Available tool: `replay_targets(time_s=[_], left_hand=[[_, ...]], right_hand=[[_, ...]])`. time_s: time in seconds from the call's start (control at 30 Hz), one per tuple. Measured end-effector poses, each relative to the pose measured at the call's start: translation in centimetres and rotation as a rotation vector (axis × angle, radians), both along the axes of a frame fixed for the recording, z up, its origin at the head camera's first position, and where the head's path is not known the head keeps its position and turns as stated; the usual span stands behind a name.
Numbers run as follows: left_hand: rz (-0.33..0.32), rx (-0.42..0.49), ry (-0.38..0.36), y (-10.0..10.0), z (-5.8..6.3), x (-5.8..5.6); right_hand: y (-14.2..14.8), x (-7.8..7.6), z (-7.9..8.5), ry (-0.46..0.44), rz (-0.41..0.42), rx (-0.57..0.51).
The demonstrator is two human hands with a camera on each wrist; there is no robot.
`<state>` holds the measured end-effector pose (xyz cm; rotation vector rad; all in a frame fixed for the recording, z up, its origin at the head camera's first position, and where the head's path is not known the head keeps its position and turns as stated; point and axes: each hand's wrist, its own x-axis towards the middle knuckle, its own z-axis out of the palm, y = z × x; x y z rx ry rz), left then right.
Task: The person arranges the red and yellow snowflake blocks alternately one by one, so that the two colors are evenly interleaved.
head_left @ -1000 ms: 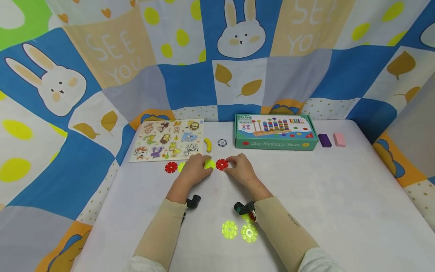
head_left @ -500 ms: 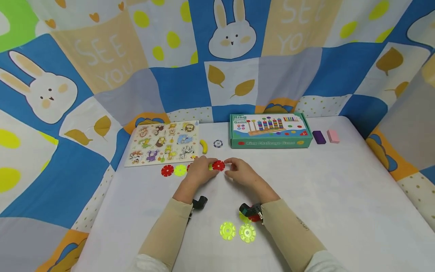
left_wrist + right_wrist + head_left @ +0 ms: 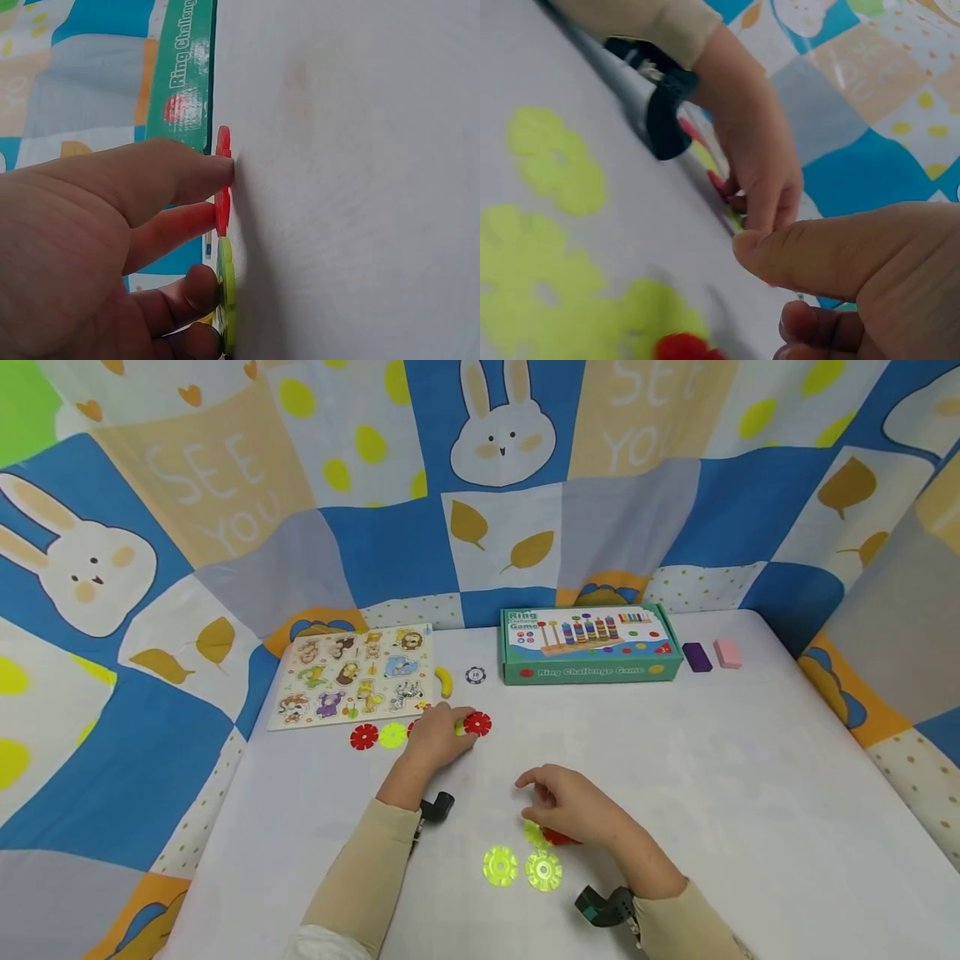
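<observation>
A play corner, whether in a home or elsewhere I cannot tell, fills my remote feed: rabbit-print cloth (image 3: 393, 556) backs a white surface (image 3: 600, 735) bearing an animal puzzle (image 3: 348, 675), boxed ring game (image 3: 592, 672) and bright discs (image 3: 364, 737).

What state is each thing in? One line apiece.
Left hand: pinching the end red disc
End red disc: between left thumb and finger
Right hand: holding nothing, over loose discs
Disc row: partly hidden by left hand
Loose discs: two yellow fully visible, others partly hidden
Green box: closed
Puzzle board: flat, animals up
Toy banana: lying beside board
Chip: flat
Purple block: lying flat
</observation>
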<state>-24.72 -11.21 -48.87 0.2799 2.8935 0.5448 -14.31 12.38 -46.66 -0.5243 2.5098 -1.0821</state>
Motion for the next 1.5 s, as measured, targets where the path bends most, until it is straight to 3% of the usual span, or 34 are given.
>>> replay_targets(time_s=[0.13,0.33,0.43,0.63,0.8,0.87,1.03,1.2,1.4,1.5], left_hand=[[-0.007,0.014,-0.003,0.0,-0.1,0.0],[-0.006,0.015,-0.004,0.1,-0.2,0.1],[-0.007,0.022,-0.003,0.1,-0.1,0.1],[-0.009,0.014,0.013,0.0,-0.1,0.2],[-0.01,0.012,0.011,-0.1,-0.1,0.1],[-0.01,0.01,0.005,-0.1,-0.1,0.1],[-0.014,0.002,-0.005,-0.1,-0.2,0.1],[-0.016,-0.011,0.007,-0.1,-0.1,0.1],[-0.018,-0.007,0.024,-0.1,0.1,0.0],[-0.013,-0.008,0.023,-0.1,0.0,0.0]], right_hand=[[0.5,2.0,-0.9,0.06,-0.016,0.122],[0.2,3.6,-1.8,0.104,-0.15,0.224],[0.0,3.8,-1.8,0.115,-0.209,0.249],[-0.4,3.9,-1.6,0.174,-0.23,0.291],[-0.4,3.7,-1.6,0.129,-0.325,0.373],[-0.3,3.5,-1.6,0.108,-0.327,0.388],[-0.2,3.2,-1.4,0.058,-0.278,0.303],[0.0,2.6,-0.3,0.069,-0.272,0.139],[0.2,-0.1,2.8,0.009,-0.347,-0.094],[0.1,-1.8,4.0,-0.014,-0.329,-0.132]])
